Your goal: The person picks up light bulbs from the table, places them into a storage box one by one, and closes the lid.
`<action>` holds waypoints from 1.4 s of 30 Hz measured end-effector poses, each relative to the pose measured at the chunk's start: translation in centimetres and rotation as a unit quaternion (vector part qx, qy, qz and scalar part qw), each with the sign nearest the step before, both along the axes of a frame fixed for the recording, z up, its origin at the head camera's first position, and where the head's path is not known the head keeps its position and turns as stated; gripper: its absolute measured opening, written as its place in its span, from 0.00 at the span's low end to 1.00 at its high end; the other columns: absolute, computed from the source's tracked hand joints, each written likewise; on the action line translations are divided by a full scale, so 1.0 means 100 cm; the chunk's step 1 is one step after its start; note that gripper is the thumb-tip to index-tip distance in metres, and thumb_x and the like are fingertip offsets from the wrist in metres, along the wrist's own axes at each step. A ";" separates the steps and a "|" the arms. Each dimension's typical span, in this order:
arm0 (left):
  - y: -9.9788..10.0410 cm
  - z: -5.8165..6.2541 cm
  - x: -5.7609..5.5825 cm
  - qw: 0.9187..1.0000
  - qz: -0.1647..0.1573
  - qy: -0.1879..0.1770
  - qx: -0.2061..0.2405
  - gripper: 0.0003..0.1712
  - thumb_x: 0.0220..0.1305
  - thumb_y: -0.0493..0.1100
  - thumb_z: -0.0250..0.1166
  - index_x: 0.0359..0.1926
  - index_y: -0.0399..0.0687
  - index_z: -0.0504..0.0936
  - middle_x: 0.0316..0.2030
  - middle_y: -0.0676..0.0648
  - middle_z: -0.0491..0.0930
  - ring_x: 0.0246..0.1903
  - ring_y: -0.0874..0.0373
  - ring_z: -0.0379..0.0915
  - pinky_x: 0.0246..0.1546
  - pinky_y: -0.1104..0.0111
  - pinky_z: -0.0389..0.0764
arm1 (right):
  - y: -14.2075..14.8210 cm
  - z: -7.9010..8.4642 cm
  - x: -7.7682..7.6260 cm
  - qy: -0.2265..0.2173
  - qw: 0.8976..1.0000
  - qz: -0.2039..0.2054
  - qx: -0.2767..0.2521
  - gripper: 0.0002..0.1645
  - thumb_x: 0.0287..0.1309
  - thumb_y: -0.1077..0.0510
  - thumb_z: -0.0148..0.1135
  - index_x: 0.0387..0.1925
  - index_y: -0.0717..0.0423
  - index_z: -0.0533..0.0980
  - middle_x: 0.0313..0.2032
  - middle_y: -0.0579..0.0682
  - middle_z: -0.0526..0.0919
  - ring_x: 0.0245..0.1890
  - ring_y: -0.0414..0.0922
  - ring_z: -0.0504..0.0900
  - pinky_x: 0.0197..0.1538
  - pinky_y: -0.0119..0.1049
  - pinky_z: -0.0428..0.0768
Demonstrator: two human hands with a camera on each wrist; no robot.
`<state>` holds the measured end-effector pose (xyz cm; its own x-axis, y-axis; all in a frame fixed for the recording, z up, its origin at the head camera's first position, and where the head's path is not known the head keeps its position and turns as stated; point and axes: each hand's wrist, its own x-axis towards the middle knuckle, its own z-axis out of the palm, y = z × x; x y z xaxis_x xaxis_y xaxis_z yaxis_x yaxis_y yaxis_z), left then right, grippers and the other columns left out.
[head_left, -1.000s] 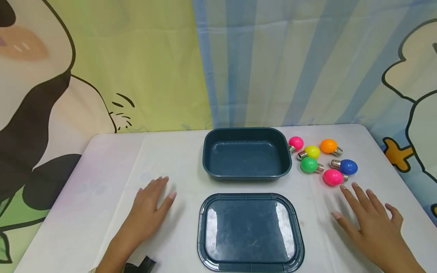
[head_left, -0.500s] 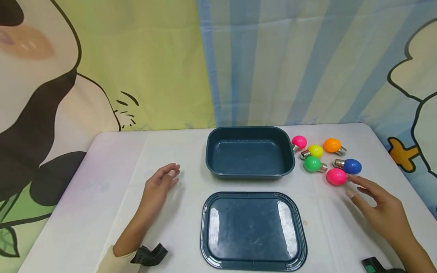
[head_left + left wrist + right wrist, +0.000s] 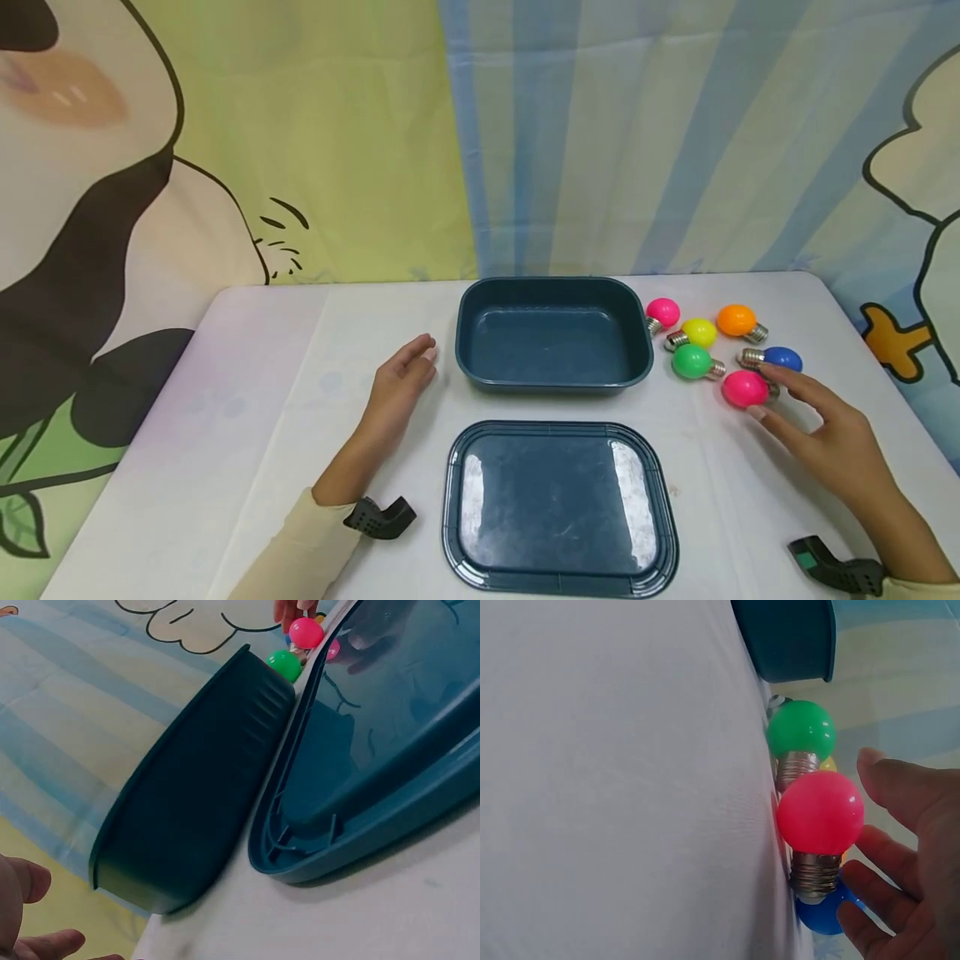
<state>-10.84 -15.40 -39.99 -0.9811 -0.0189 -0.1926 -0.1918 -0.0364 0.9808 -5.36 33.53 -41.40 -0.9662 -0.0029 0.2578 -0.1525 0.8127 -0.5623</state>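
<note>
While the right hand [image 3: 836, 437] is reaching into the bulb cluster, I'm logging the change: its index finger is now reaching past the nearer pink bulb [image 3: 745, 389] toward the blue bulb [image 3: 784, 359], further forward than half a second ago, with the thumb tip coming in at the pink one's near side. I'm reading that as a grasp being set up, nothing being lifted yet. Thumb and fingers are standing apart, not pinching anything; whether skin is touching plastic, I'm not able to tell. The left hand [image 3: 397, 396] is also shifting forward, now hovering just beside the left side of the dark container [image 3: 555, 387], fingers loosely extended, holding nothing. That pink bulb is lying on the bench [image 3: 262, 392], right of the container, its metal base pointing right, close by the right thumb and well apart from the left hand. Blue is lying just behind it, partly hidden by the right index finger; the green bulb [image 3: 691, 361] is resting to its left. The lid [image 3: 562, 508] is lying flat in front of the container.
</note>
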 end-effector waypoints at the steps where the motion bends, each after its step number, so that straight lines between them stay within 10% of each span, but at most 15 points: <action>1: 0.002 0.000 -0.001 1.000 0.002 0.001 -0.004 0.31 0.72 0.45 0.57 0.71 0.38 0.62 0.68 0.44 0.64 0.65 0.56 0.63 0.58 0.72 0.71 | 0.001 -0.001 -0.001 -0.004 1.000 -0.001 0.002 0.44 0.53 0.69 0.71 0.70 0.48 0.66 0.63 0.66 0.70 0.61 0.68 0.66 0.65 0.35 0.66; 5: 0.010 -0.001 -0.005 1.000 -0.001 0.001 -0.022 0.31 0.73 0.46 0.56 0.71 0.40 0.62 0.68 0.45 0.65 0.64 0.57 0.64 0.59 0.69 0.71 | 0.006 -0.004 -0.006 -0.026 1.000 -0.003 0.000 0.44 0.53 0.69 0.70 0.70 0.49 0.66 0.62 0.69 0.69 0.57 0.71 0.67 0.54 0.67 0.70; 9: 0.019 -0.001 -0.009 0.999 -0.013 0.009 -0.030 0.31 0.73 0.47 0.56 0.72 0.41 0.62 0.68 0.46 0.65 0.64 0.57 0.64 0.60 0.67 0.71 | 0.009 -0.006 -0.010 -0.056 0.998 0.007 0.000 0.43 0.54 0.66 0.70 0.70 0.49 0.65 0.63 0.67 0.69 0.57 0.70 0.68 0.52 0.31 0.78; 12: 0.024 -0.002 -0.010 0.999 -0.019 0.016 -0.030 0.31 0.73 0.46 0.57 0.72 0.40 0.62 0.69 0.46 0.64 0.66 0.56 0.62 0.60 0.68 0.69 | 0.009 -0.006 -0.012 -0.082 0.996 0.018 0.002 0.42 0.55 0.64 0.70 0.71 0.53 0.64 0.63 0.68 0.68 0.57 0.71 0.67 0.49 0.29 0.79; 16: 0.027 -0.004 -0.010 0.999 -0.022 0.021 -0.041 0.30 0.73 0.44 0.56 0.72 0.42 0.62 0.70 0.47 0.62 0.68 0.57 0.59 0.60 0.69 0.68 | 0.007 -0.005 -0.013 -0.096 0.995 0.029 0.008 0.44 0.55 0.64 0.70 0.71 0.57 0.61 0.64 0.71 0.65 0.56 0.74 0.66 0.45 0.69 0.71; 30: 0.033 -0.007 -0.012 0.998 -0.032 0.029 -0.051 0.33 0.70 0.47 0.61 0.71 0.40 0.63 0.68 0.46 0.64 0.66 0.59 0.61 0.57 0.74 0.70 | 0.004 0.001 -0.017 -0.089 0.995 0.041 0.019 0.36 0.54 0.64 0.71 0.64 0.63 0.69 0.60 0.71 0.70 0.57 0.71 0.66 0.45 0.72 0.71; 34: 0.033 -0.006 -0.011 0.997 -0.035 0.033 -0.058 0.33 0.71 0.47 0.60 0.71 0.39 0.63 0.68 0.45 0.64 0.66 0.58 0.62 0.58 0.72 0.70 | 0.005 0.002 -0.016 -0.073 0.996 0.038 0.037 0.35 0.54 0.60 0.72 0.63 0.61 0.71 0.58 0.69 0.73 0.53 0.67 0.69 0.52 0.40 0.80; 37: 0.032 -0.006 -0.011 0.997 -0.037 0.038 -0.057 0.33 0.71 0.47 0.60 0.71 0.38 0.63 0.68 0.44 0.64 0.66 0.56 0.61 0.58 0.70 0.70 | 0.005 0.004 -0.016 -0.057 0.997 0.045 0.041 0.34 0.53 0.59 0.73 0.62 0.60 0.73 0.56 0.67 0.75 0.49 0.63 0.71 0.43 0.11 0.66; 42: 0.032 -0.006 -0.011 0.996 -0.041 0.045 -0.060 0.33 0.71 0.47 0.60 0.71 0.37 0.63 0.68 0.43 0.65 0.66 0.56 0.62 0.58 0.71 0.70 | 0.002 0.012 -0.015 -0.032 0.997 0.058 0.041 0.34 0.51 0.62 0.74 0.61 0.61 0.74 0.53 0.67 0.78 0.46 0.55 0.73 0.40 0.06 0.59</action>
<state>-11.94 -12.20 -40.62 -0.9936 0.0444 -0.1043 -0.0997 0.0950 0.9905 -6.87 33.71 -40.21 -0.9727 -0.1341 0.1892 -0.2137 0.8356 -0.5060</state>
